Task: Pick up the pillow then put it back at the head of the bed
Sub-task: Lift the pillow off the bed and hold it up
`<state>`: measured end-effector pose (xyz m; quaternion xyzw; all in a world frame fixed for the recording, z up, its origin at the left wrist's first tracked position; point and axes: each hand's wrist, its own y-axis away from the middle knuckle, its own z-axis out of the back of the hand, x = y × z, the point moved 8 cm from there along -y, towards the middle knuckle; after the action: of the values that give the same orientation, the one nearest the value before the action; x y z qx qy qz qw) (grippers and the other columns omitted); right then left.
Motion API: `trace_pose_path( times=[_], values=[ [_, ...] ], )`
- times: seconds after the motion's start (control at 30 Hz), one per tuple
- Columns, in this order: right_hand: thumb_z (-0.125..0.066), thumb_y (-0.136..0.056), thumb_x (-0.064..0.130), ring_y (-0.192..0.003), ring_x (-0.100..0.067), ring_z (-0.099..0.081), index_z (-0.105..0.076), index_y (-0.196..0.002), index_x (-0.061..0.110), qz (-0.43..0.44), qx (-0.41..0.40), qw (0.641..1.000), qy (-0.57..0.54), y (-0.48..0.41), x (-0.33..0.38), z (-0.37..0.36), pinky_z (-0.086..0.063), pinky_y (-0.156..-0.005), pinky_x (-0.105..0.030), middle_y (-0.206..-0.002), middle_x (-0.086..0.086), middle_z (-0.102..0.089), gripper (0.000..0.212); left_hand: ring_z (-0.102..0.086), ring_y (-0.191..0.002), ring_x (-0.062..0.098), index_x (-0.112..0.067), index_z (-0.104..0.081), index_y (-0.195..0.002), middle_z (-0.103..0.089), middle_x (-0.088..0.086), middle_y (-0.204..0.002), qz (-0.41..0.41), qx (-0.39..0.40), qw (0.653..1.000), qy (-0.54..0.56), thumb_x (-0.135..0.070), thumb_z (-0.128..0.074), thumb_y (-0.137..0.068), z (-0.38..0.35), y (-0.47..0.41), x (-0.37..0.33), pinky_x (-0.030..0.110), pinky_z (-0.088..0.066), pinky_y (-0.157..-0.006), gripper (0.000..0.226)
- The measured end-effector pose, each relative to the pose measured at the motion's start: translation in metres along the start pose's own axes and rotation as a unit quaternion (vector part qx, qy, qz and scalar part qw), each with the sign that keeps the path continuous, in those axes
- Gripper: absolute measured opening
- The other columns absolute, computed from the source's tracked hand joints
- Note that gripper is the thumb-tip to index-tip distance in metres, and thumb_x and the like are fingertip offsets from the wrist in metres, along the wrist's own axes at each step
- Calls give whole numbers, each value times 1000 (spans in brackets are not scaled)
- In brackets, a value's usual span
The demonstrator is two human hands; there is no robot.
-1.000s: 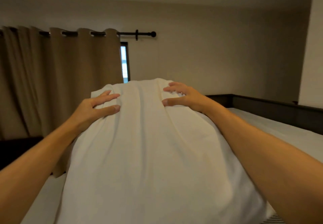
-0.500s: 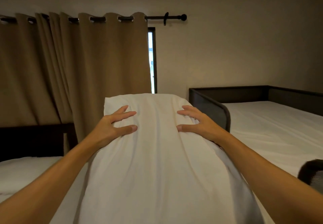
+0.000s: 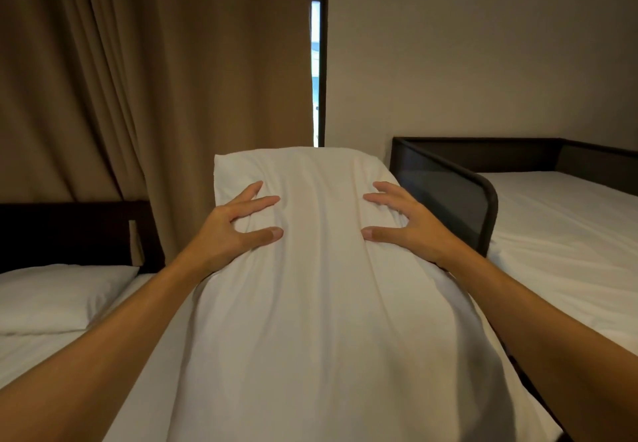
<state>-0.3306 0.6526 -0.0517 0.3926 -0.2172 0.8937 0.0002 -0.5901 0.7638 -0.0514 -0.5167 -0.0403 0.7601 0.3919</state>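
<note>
I have the big white cotton-cased pillow lifted in front of me, held lengthwise so its far short edge points toward the tan pleated curtain and its near end fills the bottom of my view. My left hand clutches its left flank, fingers spread across the top and thumb pressed into the fabric, which bunches into folds beneath my palm. My right hand does the same on the right flank, thumb pointing inward toward the other thumb, with the case creased between them. The pillow hangs over the white-sheeted bed on my left, whether it touches the sheet I cannot tell. At that bed's head a second white pillow lies flat against the dark wooden headboard. To my right stands another bed with a dark rounded frame and a bare white mattress. A strip of bright window shows beside the curtain's edge.
</note>
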Motion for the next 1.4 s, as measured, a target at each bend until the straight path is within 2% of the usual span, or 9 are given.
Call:
trace_pose_path(
  times=[0.2, 0.37, 0.53, 0.73, 0.8, 1.03, 1.17, 1.27, 1.4],
  values=[
    [-75, -66, 50, -126, -3, -32, -50, -133, 37, -1, 11, 1000, -5, -21, -31, -10, -27, -101, -27, -150, 17, -31, 72, -32, -139, -2, -37, -63, -128, -33, -21, -155, 12, 2, 1000, -3, -31, -80, -73, -14, -18, 27, 22, -27, -107, 58],
    [-73, -61, 54, -126, -4, -33, -49, -133, 36, -4, 22, 999, -23, -45, -57, -12, -29, -104, -30, -150, 16, -31, 78, -31, -140, -5, -37, -63, -127, -34, -21, -155, 19, 1, 1000, -5, -37, -81, -69, -29, -43, 45, 23, -27, -110, 61],
    [-76, -72, 36, -126, -3, -30, -49, -134, 33, 9, 34, 999, -22, -69, -80, -10, -24, -101, -26, -151, 15, -29, 68, -30, -141, -4, -38, -62, -129, -32, -22, -156, 28, -2, 1000, -12, -40, -80, -67, -42, -62, 56, 22, -26, -109, 64],
    [-74, -64, 51, -128, -5, -28, -46, -136, 37, 1, 57, 998, -26, -95, -99, -16, -26, -109, -38, -154, 14, -26, 79, -30, -141, -2, -38, -61, -130, -30, -22, -156, 39, -4, 999, -37, -35, -80, -72, -45, -82, 67, 24, -27, -111, 61],
    [-76, -68, 45, -128, -5, -26, -46, -137, 36, 1, 56, 998, -20, -103, -102, -17, -24, -111, -39, -155, 13, -24, 76, -29, -141, -4, -37, -61, -130, -30, -21, -157, 39, -2, 999, -37, -34, -81, -70, -43, -88, 69, 23, -25, -112, 63],
    [-75, -73, 41, -129, -1, -21, -45, -138, 35, 4, 50, 999, 11, -129, -108, -27, -19, -106, -29, -158, 11, -21, 72, -27, -139, -10, -35, -61, -130, -30, -18, -158, 36, 0, 998, -51, -35, -83, -69, -37, -115, 92, -4, -22, -98, 65],
    [-73, -75, 42, -135, -8, -25, -42, -140, 34, -7, 34, 999, 23, -153, -114, -34, -22, -107, -33, -157, 11, -22, 72, -28, -142, -6, -36, -61, -131, -31, -18, -158, 20, 5, 999, -47, -34, -82, -72, -31, -139, 115, 9, -25, -104, 62],
    [-74, -74, 42, -140, -14, -24, -42, -141, 33, -18, 29, 999, 21, -172, -121, -43, -22, -111, -38, -157, 11, -22, 74, -29, -139, -9, -34, -61, -131, -32, -17, -157, 13, 8, 999, -38, -32, -82, -72, -25, -159, 134, -1, -26, -97, 62],
    [-73, -75, 39, -140, -15, -24, -43, -141, 32, -30, 18, 999, 31, -197, -125, -55, -21, -106, -31, -157, 9, -22, 73, -29, -141, -4, -34, -61, -131, -32, -17, -158, 11, 24, 999, -27, -31, -81, -74, -17, -184, 155, 4, -26, -98, 61]
  ],
)
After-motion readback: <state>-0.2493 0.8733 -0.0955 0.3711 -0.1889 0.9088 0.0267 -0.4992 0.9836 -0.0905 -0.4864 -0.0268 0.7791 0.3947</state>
